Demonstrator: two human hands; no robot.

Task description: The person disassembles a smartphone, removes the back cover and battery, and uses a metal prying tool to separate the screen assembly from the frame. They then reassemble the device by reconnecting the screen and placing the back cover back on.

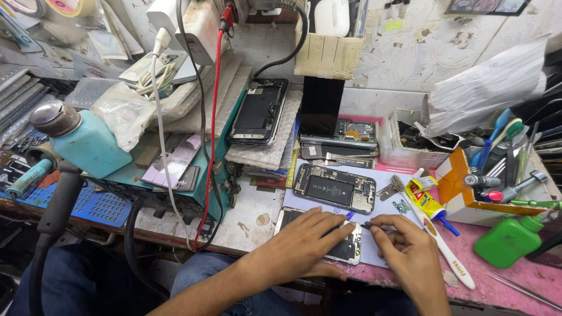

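Sprawling across the cluttered pink workbench (515, 275): teal machine (193, 175) at left, pale blue dispenser bottle (85, 143) on it, green squeeze bottle (509, 240) at far right. Lying open-backed on white paper at centre, a phone chassis (333, 188), battery showing. Pressed flat under the left hand (304, 240), near the front edge, a second phone (345, 248), mostly covered by spread fingers. Pinched shut on a thin dark tool (370, 224), right hand (407, 248), tip touching that phone's upper corner. Resting just beside, white toothbrush (448, 254) and yellow glue tube (426, 202).
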